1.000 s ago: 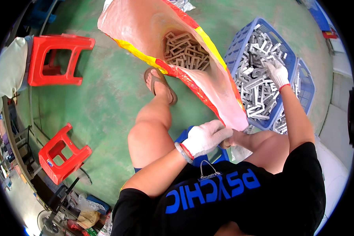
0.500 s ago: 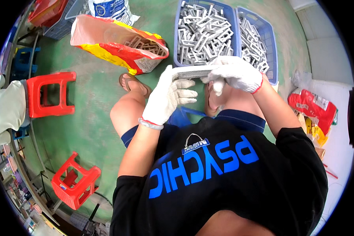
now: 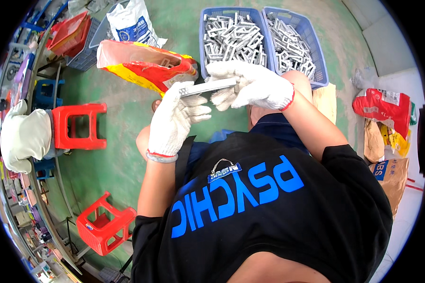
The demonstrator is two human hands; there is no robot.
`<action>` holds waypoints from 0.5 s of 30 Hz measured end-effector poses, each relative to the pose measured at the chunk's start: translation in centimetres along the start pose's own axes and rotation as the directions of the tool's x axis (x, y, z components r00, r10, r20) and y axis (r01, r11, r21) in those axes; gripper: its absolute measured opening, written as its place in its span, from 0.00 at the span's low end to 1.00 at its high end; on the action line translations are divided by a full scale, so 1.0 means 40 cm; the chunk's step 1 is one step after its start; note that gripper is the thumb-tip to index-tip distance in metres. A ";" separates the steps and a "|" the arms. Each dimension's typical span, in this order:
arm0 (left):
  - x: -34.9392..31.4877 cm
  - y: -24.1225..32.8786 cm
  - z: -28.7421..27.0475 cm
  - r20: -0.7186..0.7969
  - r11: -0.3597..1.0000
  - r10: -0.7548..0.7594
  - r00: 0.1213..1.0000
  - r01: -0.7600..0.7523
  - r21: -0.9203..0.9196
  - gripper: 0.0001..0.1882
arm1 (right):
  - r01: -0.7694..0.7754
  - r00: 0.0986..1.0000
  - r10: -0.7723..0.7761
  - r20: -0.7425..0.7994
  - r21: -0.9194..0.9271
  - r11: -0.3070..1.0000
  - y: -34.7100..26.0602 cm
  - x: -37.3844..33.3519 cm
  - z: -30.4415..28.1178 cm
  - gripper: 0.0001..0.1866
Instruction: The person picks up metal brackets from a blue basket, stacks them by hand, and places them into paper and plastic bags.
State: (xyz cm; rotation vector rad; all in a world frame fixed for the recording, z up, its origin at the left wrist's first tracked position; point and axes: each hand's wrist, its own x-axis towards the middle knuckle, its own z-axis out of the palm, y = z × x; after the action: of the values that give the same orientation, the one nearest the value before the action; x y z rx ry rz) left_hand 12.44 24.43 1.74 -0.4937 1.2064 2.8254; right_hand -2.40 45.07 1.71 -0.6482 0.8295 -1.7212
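Observation:
Both my hands wear white knitted gloves with red cuffs. Between thumb and forefinger, my left hand [image 3: 174, 120] grips one end of a grey metal bar-like piece [image 3: 208, 87], its other fingers stretched out below. The piece lies almost level, slightly higher at its right end. My right hand [image 3: 257, 87] curves around that right end with fingers and thumb apart; whether it touches the metal I cannot tell. Ahead are a blue crate [image 3: 202, 47] and a second blue crate [image 3: 322, 70], both heaped with grey rectangular metal frames.
A red-and-yellow sack [image 3: 146, 70] stands open ahead on the left, with a white bag [image 3: 134, 23] behind it. Red stools [image 3: 80, 107] [image 3: 101, 226] stand at left, where a person [image 3: 26, 134] sits by a bench. Red bag [image 3: 382, 111] and brown paper sack [image 3: 392, 181] lie at right.
The view has shifted, so surroundings sit further right on the left side. My right hand's fingers have spread from the metal piece's right end, which now shows. My left hand still holds it.

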 end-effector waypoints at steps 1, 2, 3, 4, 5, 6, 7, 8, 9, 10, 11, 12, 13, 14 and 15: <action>-0.003 0.003 0.005 0.002 1.000 0.002 1.000 -0.002 -0.012 0.23 | 0.013 1.000 -0.013 0.014 0.026 1.000 -0.002 0.001 0.004 0.41; -0.006 0.004 0.010 0.002 1.000 0.002 1.000 -0.002 -0.025 0.23 | 0.023 0.999 -0.025 0.026 0.053 0.998 -0.001 0.003 0.008 0.41; -0.008 0.006 0.014 0.002 0.999 0.002 1.000 -0.002 -0.039 0.23 | 0.033 0.999 -0.036 0.037 0.080 0.996 -0.002 0.003 0.010 0.41; -0.008 0.008 0.017 0.004 0.999 0.002 1.000 -0.001 -0.042 0.24 | 0.036 0.999 -0.038 0.034 0.081 0.996 -0.003 0.001 0.011 0.42; -0.011 0.008 0.019 0.003 0.999 0.002 1.000 -0.002 -0.047 0.24 | 0.034 0.999 -0.037 0.031 0.083 0.996 -0.003 0.001 0.015 0.42; -0.013 0.008 0.018 0.001 0.999 0.002 1.000 -0.002 -0.053 0.24 | 0.032 0.999 -0.035 0.028 0.084 0.996 -0.002 0.001 0.017 0.42; -0.014 0.008 0.016 0.005 0.998 0.001 1.000 -0.001 -0.055 0.24 | 0.039 0.998 -0.042 0.037 0.088 0.995 0.000 0.002 0.015 0.42; -0.014 0.008 0.016 0.010 0.998 -0.001 1.000 0.001 -0.056 0.24 | 0.046 0.998 -0.051 0.045 0.092 0.995 0.004 0.002 0.010 0.42; -0.013 0.007 0.015 0.015 0.998 -0.003 1.000 0.004 -0.058 0.24 | 0.054 0.997 -0.059 0.053 0.096 0.994 0.006 0.001 0.007 0.42; -0.012 0.005 0.013 0.025 0.999 0.007 1.000 -0.006 -0.044 0.25 | 0.068 0.997 -0.072 0.040 0.091 0.993 0.006 0.000 0.011 0.40; -0.012 0.005 0.009 0.035 0.999 0.016 0.999 -0.015 -0.030 0.26 | 0.082 0.996 -0.085 0.028 0.087 0.993 0.005 0.000 0.020 0.38; -0.013 0.005 0.007 0.046 1.000 0.025 0.999 -0.024 -0.016 0.28 | 0.096 0.995 -0.097 0.015 0.082 0.992 0.003 0.001 0.027 0.36; -0.015 0.004 0.006 0.055 0.999 0.038 0.998 -0.036 -0.023 0.28 | 0.094 0.995 -0.096 0.018 0.076 0.993 0.000 0.001 0.029 0.37; -0.018 0.004 0.009 0.063 0.998 0.052 0.997 -0.050 -0.027 0.28 | 0.093 0.995 -0.095 0.024 0.072 0.993 -0.003 0.002 0.031 0.38; -0.020 0.003 0.010 0.070 0.997 0.066 0.995 -0.064 -0.032 0.28 | 0.091 0.995 -0.094 0.030 0.067 0.994 -0.005 0.003 0.032 0.40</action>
State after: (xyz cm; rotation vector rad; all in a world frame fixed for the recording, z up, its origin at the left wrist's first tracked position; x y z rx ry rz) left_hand 13.07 24.72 2.33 -0.3579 1.1911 2.8917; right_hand -1.57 44.73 2.68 -0.6782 0.7268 -1.8088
